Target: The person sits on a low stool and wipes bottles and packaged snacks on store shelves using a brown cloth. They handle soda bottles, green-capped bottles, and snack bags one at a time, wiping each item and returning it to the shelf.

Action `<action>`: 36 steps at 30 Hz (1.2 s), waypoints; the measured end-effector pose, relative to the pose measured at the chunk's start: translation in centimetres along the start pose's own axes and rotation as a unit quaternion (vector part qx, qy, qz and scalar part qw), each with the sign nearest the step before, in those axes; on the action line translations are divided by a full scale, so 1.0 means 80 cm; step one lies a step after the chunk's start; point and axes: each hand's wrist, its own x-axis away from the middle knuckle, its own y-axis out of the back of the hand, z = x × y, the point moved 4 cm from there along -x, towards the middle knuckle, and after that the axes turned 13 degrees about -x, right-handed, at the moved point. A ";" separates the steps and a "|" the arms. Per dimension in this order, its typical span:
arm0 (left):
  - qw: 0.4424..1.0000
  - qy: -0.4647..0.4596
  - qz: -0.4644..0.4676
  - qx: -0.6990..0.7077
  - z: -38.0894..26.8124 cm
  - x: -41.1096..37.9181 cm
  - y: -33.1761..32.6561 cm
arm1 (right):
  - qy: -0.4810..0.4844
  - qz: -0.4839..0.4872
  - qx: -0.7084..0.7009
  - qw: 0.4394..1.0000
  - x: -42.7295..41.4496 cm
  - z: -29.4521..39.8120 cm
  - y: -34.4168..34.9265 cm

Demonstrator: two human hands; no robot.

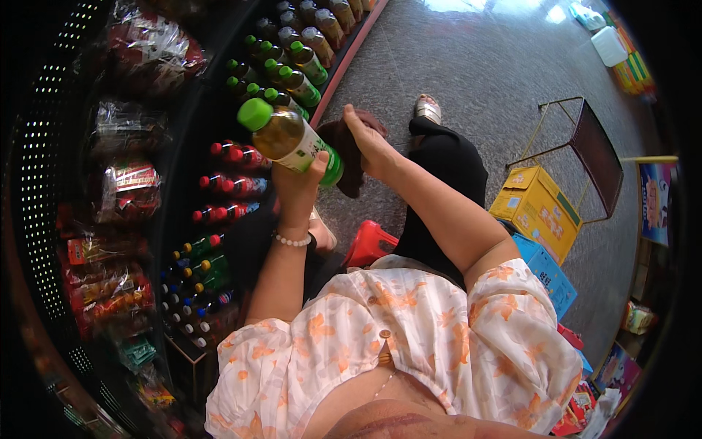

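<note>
A plastic bottle of amber drink with a green cap and a green-and-white label lies tilted in my left hand. My thumb crosses the label near the bottle's base. To the right of that base, my right hand grips a dark brown cloth, its thumb pointing up. Folds of the cloth hide most of my right fingers. The cloth hangs close to the bottle; whether they touch I cannot tell. Beyond the held bottle, several green-capped bottles stand in rows on the low shelf.
Red-capped bottles and smaller mixed bottles stand at my left, below packaged snacks. A red plastic stool is beneath me. At right are a yellow carton, a blue carton and a metal-legged chair.
</note>
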 end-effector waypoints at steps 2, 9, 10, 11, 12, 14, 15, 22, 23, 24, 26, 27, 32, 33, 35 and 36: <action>0.996 -0.017 0.025 0.088 -0.029 -0.007 -0.005 | -0.087 0.039 -0.018 0.995 -0.030 -0.026 0.024; 0.982 -0.169 0.003 -0.086 -0.035 -0.018 0.032 | -0.036 0.137 -0.071 0.987 0.011 -0.008 -0.007; 0.987 -0.154 -0.008 -0.045 -0.050 -0.016 0.039 | 0.005 0.117 -0.032 0.993 0.007 -0.004 -0.005; 0.993 -0.053 -0.004 0.107 -0.071 -0.007 0.048 | 0.044 0.098 0.006 0.994 0.005 -0.002 -0.004; 0.997 -0.031 0.002 0.075 -0.055 -0.014 0.072 | 0.076 0.080 0.049 0.993 0.006 0.000 -0.006; 0.984 0.119 0.015 0.135 -0.046 -0.007 0.081 | 0.144 0.042 0.139 0.979 0.011 0.009 -0.003; 0.972 0.184 0.018 0.148 -0.040 -0.002 0.083 | 0.144 0.025 0.152 0.977 0.010 0.010 0.002; 0.946 0.234 -0.038 0.220 0.008 -0.051 0.091 | 0.300 0.032 0.136 0.944 -0.003 0.028 0.011; 0.944 0.222 -0.061 0.236 0.024 -0.074 0.100 | 0.257 0.032 0.092 0.961 -0.010 0.034 0.028; 0.944 0.203 -0.087 0.244 0.032 -0.100 0.108 | 0.226 0.017 0.071 0.971 -0.007 0.038 0.030; 0.937 0.172 -0.122 0.279 0.049 -0.153 0.118 | 0.178 -0.013 0.080 0.981 0.005 0.043 0.026; 0.929 0.162 -0.137 0.302 0.057 -0.179 0.125 | 0.156 -0.026 0.110 0.981 0.015 0.044 0.020; 0.903 0.151 -0.159 0.369 0.140 -0.273 0.144 | 0.118 -0.025 0.281 0.952 0.040 0.033 -0.009; 0.900 0.153 -0.169 0.373 0.156 -0.281 0.143 | 0.091 -0.013 0.318 0.944 0.040 0.036 -0.014; 0.892 0.154 -0.192 0.379 0.181 -0.292 0.145 | 0.034 -0.004 0.269 0.963 0.044 0.040 -0.023; 0.888 0.151 -0.206 0.382 0.191 -0.296 0.147 | 0.050 0.016 0.240 0.969 0.039 0.036 -0.018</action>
